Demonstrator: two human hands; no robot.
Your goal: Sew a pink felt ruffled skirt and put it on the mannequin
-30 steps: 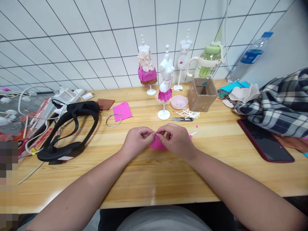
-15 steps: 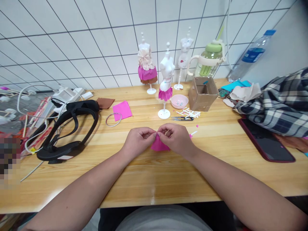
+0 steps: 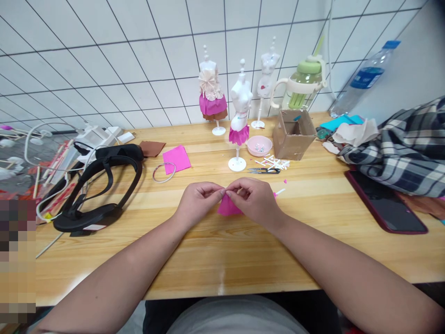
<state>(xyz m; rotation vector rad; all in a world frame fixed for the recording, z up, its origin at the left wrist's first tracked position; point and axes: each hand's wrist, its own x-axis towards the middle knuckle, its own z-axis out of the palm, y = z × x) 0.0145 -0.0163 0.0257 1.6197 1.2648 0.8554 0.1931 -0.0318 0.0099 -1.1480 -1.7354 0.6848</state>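
Between my two hands hangs a small piece of magenta fabric (image 3: 229, 207), its top edge pinched and its lower part flaring out above the table. My left hand (image 3: 200, 200) grips the top edge between thumb and forefinger. Right beside it, with fingertips almost meeting the left, my right hand (image 3: 253, 198) pinches the same edge and covers part of the cloth. Beyond the hands stands a white mini mannequin (image 3: 240, 99) wearing a ruffled magenta skirt (image 3: 238, 135). Black thread snips (image 3: 264, 170) lie just past my right hand.
Two more mannequins (image 3: 212, 86) stand at the wall. A pink bowl (image 3: 259, 152), white sticks (image 3: 276, 162) and a cardboard box (image 3: 294, 139) are behind the snips. Leftward lie a magenta square (image 3: 181, 157), a hoop (image 3: 164, 180) and a black headset (image 3: 104, 211); rightward, a phone (image 3: 385, 202).
Both hands keep their pinch on the magenta fabric and have shifted only very slightly. Less of the cloth shows under my right hand.
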